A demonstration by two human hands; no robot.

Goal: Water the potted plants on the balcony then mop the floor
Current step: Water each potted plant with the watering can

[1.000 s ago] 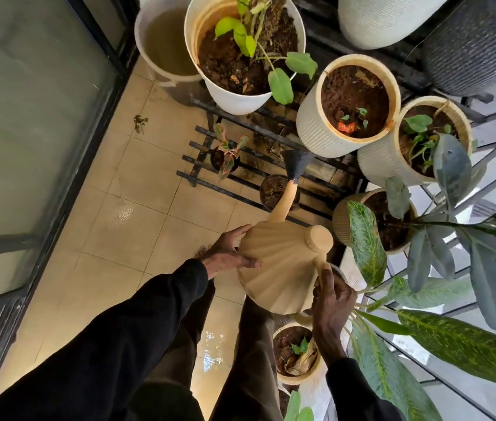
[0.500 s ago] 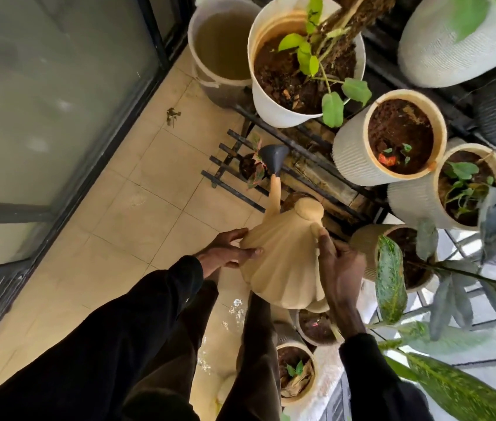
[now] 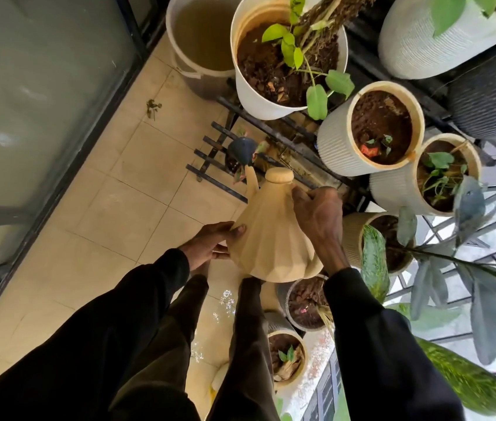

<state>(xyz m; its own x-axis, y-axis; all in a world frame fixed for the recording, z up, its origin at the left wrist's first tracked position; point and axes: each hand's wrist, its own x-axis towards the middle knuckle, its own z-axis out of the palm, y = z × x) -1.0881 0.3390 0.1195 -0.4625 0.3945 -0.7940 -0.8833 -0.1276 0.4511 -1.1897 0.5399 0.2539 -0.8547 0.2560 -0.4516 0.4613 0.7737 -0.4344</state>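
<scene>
Nearest to us, by our feet, the floor (image 3: 149,192) carries shining wet patches, so we judge some water has missed its mark. Two little pots (image 3: 286,357) stand just beside our right leg.

Above them we hold the watering can (image 3: 271,232) in both hands. Our left hand (image 3: 213,243) cups its lower side, thumb on the front face and fingers tucked beneath. Our right hand (image 3: 316,217) is curled round the top near the lid; the handle itself is hidden under the fingers. The can is tipped forward, with its spout pointing away from us.

The dark spout head (image 3: 242,150) hangs over a small pot (image 3: 234,165) with pinkish leaves, which sits on the low black rack (image 3: 210,153). We cannot tell whether water is flowing.

That pot has a narrow mouth, so we should keep the head low and centred over the soil. The left hand should raise the base slowly, because a sudden tilt would send water through the rack's bars onto the tiles.

Further off stand the ribbed pot (image 3: 331,147) and the big white pot (image 3: 259,98). Beyond them is a bucket (image 3: 180,62) of water for refilling.
</scene>
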